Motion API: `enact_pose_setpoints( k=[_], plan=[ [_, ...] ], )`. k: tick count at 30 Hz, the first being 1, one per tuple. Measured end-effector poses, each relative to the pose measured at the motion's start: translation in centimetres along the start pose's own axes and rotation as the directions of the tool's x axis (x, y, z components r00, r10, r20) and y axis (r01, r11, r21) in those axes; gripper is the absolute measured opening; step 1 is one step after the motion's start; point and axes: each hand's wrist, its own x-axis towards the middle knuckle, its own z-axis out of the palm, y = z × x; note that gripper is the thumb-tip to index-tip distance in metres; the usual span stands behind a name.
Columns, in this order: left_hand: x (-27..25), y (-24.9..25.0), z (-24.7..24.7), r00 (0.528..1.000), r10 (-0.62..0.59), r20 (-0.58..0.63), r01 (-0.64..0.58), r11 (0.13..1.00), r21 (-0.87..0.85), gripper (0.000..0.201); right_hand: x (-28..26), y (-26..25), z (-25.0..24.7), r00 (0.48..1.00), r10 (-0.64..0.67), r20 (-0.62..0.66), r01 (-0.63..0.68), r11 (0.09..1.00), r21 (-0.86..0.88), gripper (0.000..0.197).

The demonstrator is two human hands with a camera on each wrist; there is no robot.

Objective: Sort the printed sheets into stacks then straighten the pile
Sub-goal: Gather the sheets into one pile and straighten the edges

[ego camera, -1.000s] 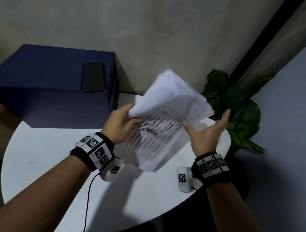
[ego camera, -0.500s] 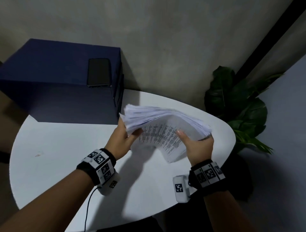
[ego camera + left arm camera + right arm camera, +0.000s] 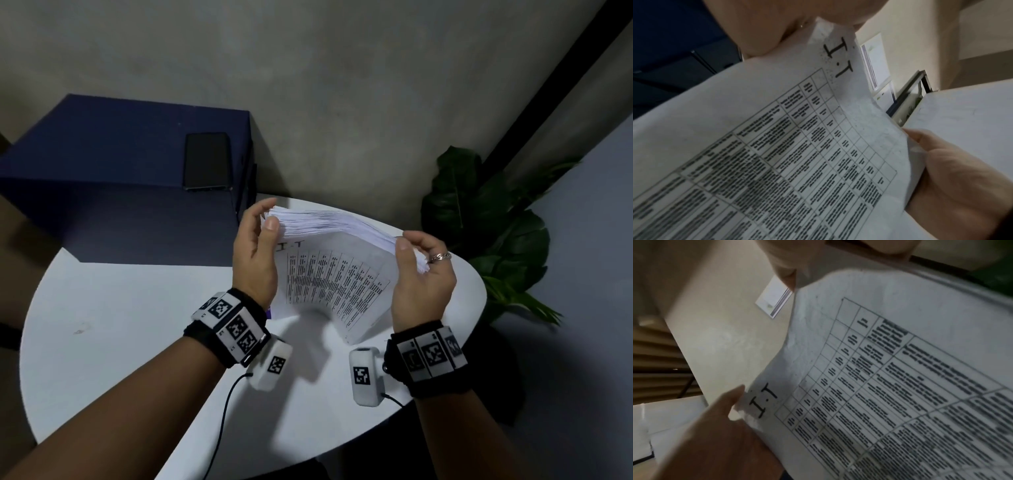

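Fingers (image 3: 263,209) of both hands round sheets (image 3: 337,274) (midair)

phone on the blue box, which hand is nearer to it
Left. The left hand grips the paper stack's end just below and right of the phone; the right hand grips the far end.

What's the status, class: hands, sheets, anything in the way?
Left hand grips one end of the sheets, right hand the other. Stack upright, bottom edge on the table, printed face toward the person. Nothing in the way.
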Motion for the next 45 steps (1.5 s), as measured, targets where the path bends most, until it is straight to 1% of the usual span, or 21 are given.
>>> enact_pose_setpoints(
  k=[4,7,12,14,16,17,18,20,21,22,23,25,28,29,31,33,34,37,41,43,45],
  plan=[
    [0.1,-1.0,-0.4,0.990,-0.081,0.117,0.089,0.994,-0.056,0.079,-0.5,0.3,-0.6,0.996,0.069,0.053,-0.074,0.992,0.101,0.030],
    [-0.1,-1.7,-0.6,0.982,-0.094,0.164,0.113,0.987,-0.110,0.087,-1.0,1.5,-0.9,0.985,0.122,0.124,-0.130,0.990,0.058,0.057],
    [-0.8,-1.5,-0.3,0.954,-0.156,0.258,0.173,0.984,-0.044,0.122,-1.6,2.8,-0.1,0.923,0.381,0.052,-0.384,0.921,0.065,0.038],
    [-0.2,-0.4,-0.6,0.965,-0.093,0.247,0.096,0.995,-0.002,0.130,-0.9,2.5,0.0,0.930,0.355,0.094,-0.362,0.930,0.062,0.029],
    [0.6,1.5,-1.2,0.971,0.072,0.230,-0.103,0.987,0.125,0.125,0.3,1.7,0.0,0.958,0.244,0.150,-0.249,0.968,0.014,0.025],
    [1.0,2.6,-1.4,0.952,0.180,0.247,-0.245,0.932,0.268,0.119,0.9,1.2,0.0,0.970,0.164,0.181,-0.157,0.986,-0.049,0.023],
    [1.3,3.8,-1.3,0.916,0.263,0.302,-0.381,0.806,0.453,0.114,1.3,0.8,0.1,0.970,0.045,0.239,-0.008,0.988,-0.155,0.020],
    [2.0,5.4,-0.3,0.848,0.246,0.469,-0.529,0.442,0.724,0.099,2.0,-0.3,0.6,0.890,-0.184,0.418,0.349,0.864,-0.362,0.012],
    [2.1,5.7,0.4,0.824,0.196,0.532,-0.566,0.343,0.750,0.081,2.2,-1.0,1.1,0.833,-0.260,0.488,0.483,0.773,-0.412,0.010],
    [2.4,5.5,0.9,0.804,0.168,0.571,-0.590,0.345,0.730,0.053,2.4,-1.7,1.7,0.788,-0.319,0.526,0.567,0.708,-0.421,0.013],
    [2.5,5.2,1.0,0.798,0.162,0.581,-0.588,0.421,0.690,0.029,2.4,-2.2,2.1,0.768,-0.364,0.526,0.607,0.675,-0.419,0.014],
    [2.7,4.0,0.2,0.837,0.181,0.517,-0.511,0.599,0.617,0.014,2.4,-1.6,2.0,0.812,-0.422,0.404,0.581,0.649,-0.490,0.026],
    [3.2,2.8,-2.1,0.894,0.244,0.376,-0.427,0.715,0.553,0.008,2.0,1.7,0.1,0.935,-0.354,0.021,0.273,0.681,-0.679,0.083],
    [3.4,2.7,-2.9,0.916,0.218,0.337,-0.369,0.787,0.494,0.012,2.0,2.9,-0.7,0.956,-0.282,-0.080,0.162,0.738,-0.655,0.101],
    [3.6,2.4,-4.2,0.958,0.105,0.267,-0.197,0.917,0.348,0.025,2.5,5.0,-1.8,0.987,0.000,-0.161,-0.073,0.891,-0.447,0.120],
    [3.7,1.6,-5.0,0.974,-0.005,0.225,-0.055,0.964,0.259,0.030,3.5,5.8,-2.6,0.961,0.273,-0.035,-0.275,0.955,-0.108,0.109],
    [3.6,1.2,-5.2,0.975,-0.039,0.221,-0.017,0.969,0.247,0.031,4.0,6.0,-2.9,0.936,0.346,0.057,-0.345,0.938,-0.024,0.090],
    [2.5,0.0,-5.2,0.984,-0.040,0.176,-0.009,0.962,0.272,0.034,4.7,6.4,-3.9,0.927,0.346,0.143,-0.325,0.933,-0.153,0.030],
    [-1.2,-3.5,-5.4,0.997,0.039,0.062,-0.060,0.921,0.385,0.037,2.6,6.5,-5.3,0.976,0.187,0.114,-0.130,0.914,-0.384,0.029],
    [-3.0,-6.2,-6.3,0.997,-0.049,0.052,0.017,0.872,0.489,0.030,0.2,7.3,-5.6,0.961,0.250,0.121,-0.188,0.905,-0.382,0.030],
    [-4.1,-8.5,-7.1,0.977,-0.170,0.125,0.073,0.827,0.557,0.031,-1.8,9.0,-5.7,0.923,0.350,0.161,-0.271,0.887,-0.374,0.026]
  ],
)
